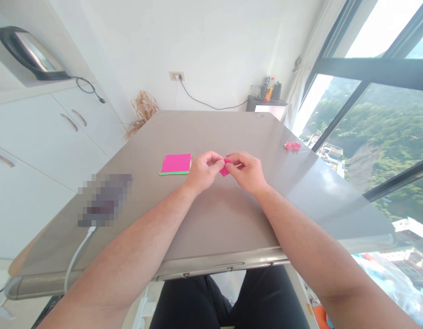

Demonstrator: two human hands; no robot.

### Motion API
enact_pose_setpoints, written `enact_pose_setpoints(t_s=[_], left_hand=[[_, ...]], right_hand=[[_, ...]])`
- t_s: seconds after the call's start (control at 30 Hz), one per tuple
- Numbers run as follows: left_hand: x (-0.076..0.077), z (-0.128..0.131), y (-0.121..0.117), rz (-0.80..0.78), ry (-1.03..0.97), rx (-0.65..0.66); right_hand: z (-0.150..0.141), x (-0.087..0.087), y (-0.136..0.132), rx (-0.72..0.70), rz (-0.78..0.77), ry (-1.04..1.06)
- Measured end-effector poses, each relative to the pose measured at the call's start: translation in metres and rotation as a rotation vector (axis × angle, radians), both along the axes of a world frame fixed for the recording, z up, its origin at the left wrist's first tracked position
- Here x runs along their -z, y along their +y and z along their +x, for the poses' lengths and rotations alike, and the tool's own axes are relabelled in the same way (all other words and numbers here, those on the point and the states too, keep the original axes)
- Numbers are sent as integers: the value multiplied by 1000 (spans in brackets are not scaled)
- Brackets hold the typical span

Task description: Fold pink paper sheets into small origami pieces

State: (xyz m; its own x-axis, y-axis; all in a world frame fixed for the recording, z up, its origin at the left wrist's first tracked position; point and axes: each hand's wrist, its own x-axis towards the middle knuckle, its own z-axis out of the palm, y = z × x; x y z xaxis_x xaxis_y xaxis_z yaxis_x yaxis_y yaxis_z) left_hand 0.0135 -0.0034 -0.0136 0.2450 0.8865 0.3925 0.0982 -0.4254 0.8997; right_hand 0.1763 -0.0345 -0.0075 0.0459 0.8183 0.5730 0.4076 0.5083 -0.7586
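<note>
A small piece of folded pink paper (225, 171) is pinched between my two hands above the middle of the table. The fingers of my left hand (205, 171) are closed on its left side. My right hand (246, 171) grips it from the right, thumb and fingertips pressed together. The fingers cover much of the paper, so its full shape is hidden. Just left of my left hand lies a stack of square paper sheets (176, 163), pink on top with a green edge showing below.
Small folded pink paper pieces (292, 146) lie at the table's (211, 132) right edge, near the window. A blurred-out dark device (106, 201) with a white cable (79, 249) rests at the left. Bottles (269, 90) stand on a low cabinet behind.
</note>
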Motion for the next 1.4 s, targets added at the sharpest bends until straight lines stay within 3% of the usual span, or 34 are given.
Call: enact_pose_setpoints(t_s=[0.47,0.7,1.0,1.4], left_hand=[[-1,0,-1,68,84,-53],[0,1,-1,97,89,-17],[-2,2,-3,76,77,14],[-5,1,-4,36,107,-46]], right_hand=[[1,0,0,-36,-27,44],[3,-1,1,-51,-136,96],[1,-2,0,1,-98,35],[3,-3,-1,-103,-145,19]])
